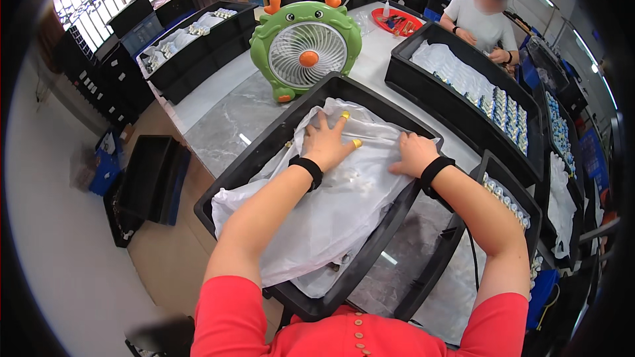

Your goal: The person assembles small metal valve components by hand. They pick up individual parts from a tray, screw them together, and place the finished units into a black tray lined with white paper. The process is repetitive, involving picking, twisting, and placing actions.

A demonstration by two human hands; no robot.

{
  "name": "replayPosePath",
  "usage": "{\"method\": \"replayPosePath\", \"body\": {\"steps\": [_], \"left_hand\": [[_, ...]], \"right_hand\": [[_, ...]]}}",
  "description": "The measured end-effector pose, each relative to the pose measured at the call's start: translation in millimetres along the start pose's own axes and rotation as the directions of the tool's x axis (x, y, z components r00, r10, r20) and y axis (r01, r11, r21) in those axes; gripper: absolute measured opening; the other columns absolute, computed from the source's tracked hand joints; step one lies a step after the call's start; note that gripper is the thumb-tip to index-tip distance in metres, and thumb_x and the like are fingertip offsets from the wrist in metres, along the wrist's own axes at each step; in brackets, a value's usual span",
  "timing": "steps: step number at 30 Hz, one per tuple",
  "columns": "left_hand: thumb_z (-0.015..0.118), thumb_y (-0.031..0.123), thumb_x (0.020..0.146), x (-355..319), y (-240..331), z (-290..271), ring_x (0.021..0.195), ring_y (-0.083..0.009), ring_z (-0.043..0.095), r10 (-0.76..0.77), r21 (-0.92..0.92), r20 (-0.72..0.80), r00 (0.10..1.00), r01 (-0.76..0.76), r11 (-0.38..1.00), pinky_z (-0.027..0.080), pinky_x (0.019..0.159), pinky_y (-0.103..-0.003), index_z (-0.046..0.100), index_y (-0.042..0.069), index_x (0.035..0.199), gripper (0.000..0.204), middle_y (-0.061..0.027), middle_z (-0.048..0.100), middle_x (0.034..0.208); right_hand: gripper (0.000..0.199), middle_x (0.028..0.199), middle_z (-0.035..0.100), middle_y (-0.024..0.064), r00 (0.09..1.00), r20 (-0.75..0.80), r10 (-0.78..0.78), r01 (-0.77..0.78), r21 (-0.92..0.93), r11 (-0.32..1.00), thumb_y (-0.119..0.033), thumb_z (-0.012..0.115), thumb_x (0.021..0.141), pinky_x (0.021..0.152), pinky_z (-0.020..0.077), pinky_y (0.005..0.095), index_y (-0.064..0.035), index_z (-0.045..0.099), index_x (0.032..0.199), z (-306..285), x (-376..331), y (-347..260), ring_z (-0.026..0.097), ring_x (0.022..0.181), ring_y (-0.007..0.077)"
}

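Note:
A thin white plastic sheet [331,205] lies rumpled inside a deep black tray [221,188] in front of me. My left hand [324,142] rests on the far part of the sheet, fingers spread, with yellow covers on the thumb and one fingertip. Close to the tray's far right side, my right hand [418,154] touches the sheet with its thumb apart from slightly bent fingers. Both wrists wear black bands. Whatever lies under the sheet is mostly hidden; a small dark piece shows at its near edge.
A green cartoon-shaped fan [307,53] stands beyond the tray. To the right, a black crate [456,102] holds rows of small blue-and-white parts. Another crate [192,59] sits at the far left, and a red dish [395,23] with tools lies behind. A co-worker [483,20] works across the table.

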State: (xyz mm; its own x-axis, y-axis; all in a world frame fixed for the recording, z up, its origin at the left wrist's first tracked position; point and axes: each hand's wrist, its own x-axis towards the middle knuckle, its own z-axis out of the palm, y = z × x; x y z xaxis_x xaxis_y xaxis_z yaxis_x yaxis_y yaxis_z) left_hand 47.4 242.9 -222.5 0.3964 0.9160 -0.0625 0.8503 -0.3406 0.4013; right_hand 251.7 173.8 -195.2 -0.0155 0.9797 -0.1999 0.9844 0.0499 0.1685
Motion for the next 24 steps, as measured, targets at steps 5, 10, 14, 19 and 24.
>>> {"method": "replayPosePath", "body": {"steps": [5, 10, 14, 19, 24], "left_hand": [[0.058, 0.058, 0.079, 5.6, -3.9, 12.3, 0.128, -0.0469, 0.029, 0.013, 0.226, -0.102, 0.995, 0.011, 0.974, 0.030, 0.099, -0.058, 0.037, 0.023, 0.141, 0.075, -0.0259, 0.022, 0.146], [0.054, 0.062, 0.079, 15.4, -4.9, 17.7, 0.126, -0.0394, 0.035, -0.008, 0.277, -0.080, 0.997, 0.030, 0.960, 0.033, 0.096, -0.054, 0.036, 0.014, 0.141, 0.081, -0.0247, 0.029, 0.143], [0.067, 0.045, 0.077, 18.2, -6.3, 23.0, 0.113, -0.0375, 0.044, 0.138, 0.239, -0.224, 0.965, -0.083, 0.967, 0.041, 0.091, -0.048, 0.045, 0.001, 0.125, 0.068, -0.0223, 0.043, 0.127], [0.069, 0.041, 0.077, 30.4, -20.6, 30.6, 0.111, -0.0459, 0.047, 0.187, 0.081, -0.174, 0.967, -0.176, 0.981, 0.045, 0.089, -0.049, 0.041, 0.009, 0.133, 0.070, -0.0238, 0.038, 0.131], [0.061, 0.050, 0.080, 28.6, -17.0, 26.1, 0.119, -0.0549, 0.038, 0.123, 0.146, -0.030, 0.992, -0.117, 0.982, 0.040, 0.095, -0.055, 0.031, 0.021, 0.143, 0.076, -0.0224, 0.019, 0.147]], "right_hand": [[0.084, 0.104, 0.059, 0.0182, 1.000, 0.002, -0.013, 0.013, -0.001, 1.000, -0.059, 0.076, 0.055, 0.080, 0.0497, 0.0438, -0.0036, 0.057, 0.114, -0.8, -4.3, -6.1, 0.061, 0.097, 0.0350], [0.077, 0.105, 0.058, 0.0199, 0.997, -0.056, -0.057, 0.065, 0.145, 0.987, -0.058, 0.073, 0.061, 0.081, 0.0492, 0.0465, -0.0056, 0.058, 0.116, -2.3, -12.0, 6.9, 0.060, 0.097, 0.0363], [0.063, 0.105, 0.059, 0.0193, 0.958, -0.234, -0.163, 0.250, 0.413, 0.876, -0.046, 0.069, 0.074, 0.086, 0.0467, 0.0412, -0.0045, 0.056, 0.120, -19.3, -47.4, 30.2, 0.058, 0.098, 0.0349], [0.046, 0.098, 0.064, 0.0186, 0.961, -0.273, -0.034, 0.167, 0.478, 0.862, -0.030, 0.069, 0.079, 0.082, 0.0482, 0.0392, -0.0001, 0.060, 0.112, -58.1, -126.9, 69.8, 0.061, 0.093, 0.0337], [0.042, 0.096, 0.065, 0.0150, 0.958, -0.054, 0.282, -0.207, 0.552, 0.808, -0.024, 0.071, 0.079, 0.075, 0.0500, 0.0311, 0.0003, 0.061, 0.112, -26.4, -212.2, 121.6, 0.062, 0.083, 0.0207]]}}
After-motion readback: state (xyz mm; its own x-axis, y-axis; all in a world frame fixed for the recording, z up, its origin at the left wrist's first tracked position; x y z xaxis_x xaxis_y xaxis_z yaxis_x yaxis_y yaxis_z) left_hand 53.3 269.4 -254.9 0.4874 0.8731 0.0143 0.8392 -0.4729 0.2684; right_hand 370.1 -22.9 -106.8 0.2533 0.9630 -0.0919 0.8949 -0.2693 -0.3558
